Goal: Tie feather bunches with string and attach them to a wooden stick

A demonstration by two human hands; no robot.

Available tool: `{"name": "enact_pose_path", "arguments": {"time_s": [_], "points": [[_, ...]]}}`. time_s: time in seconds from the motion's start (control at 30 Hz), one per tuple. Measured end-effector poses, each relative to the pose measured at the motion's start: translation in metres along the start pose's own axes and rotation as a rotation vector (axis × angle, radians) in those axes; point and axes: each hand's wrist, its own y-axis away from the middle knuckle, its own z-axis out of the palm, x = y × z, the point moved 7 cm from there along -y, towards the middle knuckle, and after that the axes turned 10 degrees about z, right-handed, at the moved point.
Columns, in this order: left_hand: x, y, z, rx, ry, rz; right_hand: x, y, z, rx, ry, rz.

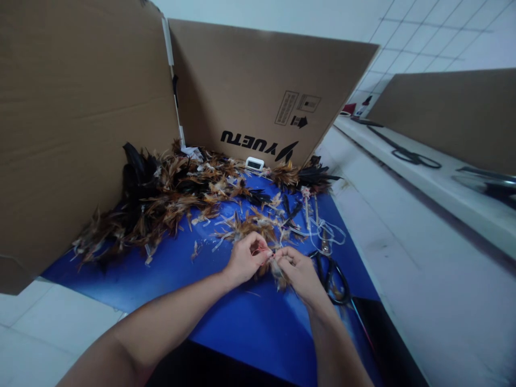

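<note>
White floor tiles surround a glossy blue board (pixel 169 274) laid flat, walled on the far side by tall brown corrugated cardboard panels (pixel 250 91), one printed with an upside-down black logo. Against these panels lies a loose heap of brown, ginger and black feathers (pixel 161 199), spilling forward across the blue sheet. A small white rectangular device (pixel 254 163) sits at the foot of the printed panel. Near the middle of the board, the left hand (pixel 244 260) and the right hand (pixel 300 271) meet, fingertips pinched together on a small tuft of brown feathers bound with red thread (pixel 271 262); both hands are closed tightly around it. Black-handled scissors (pixel 332 274) lie just beside the right hand, with pale white plastic ties (pixel 328 231) tangled beyond them.
</note>
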Motion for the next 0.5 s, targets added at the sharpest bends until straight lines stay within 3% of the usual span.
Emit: {"name": "enact_pose_path", "arguments": {"time_s": [0.5], "points": [[-0.0001, -0.0044, -0.0091, 0.106, 0.013, -0.012, 0.0010, -0.0016, -0.0032, -0.007, -0.006, -0.002]]}}
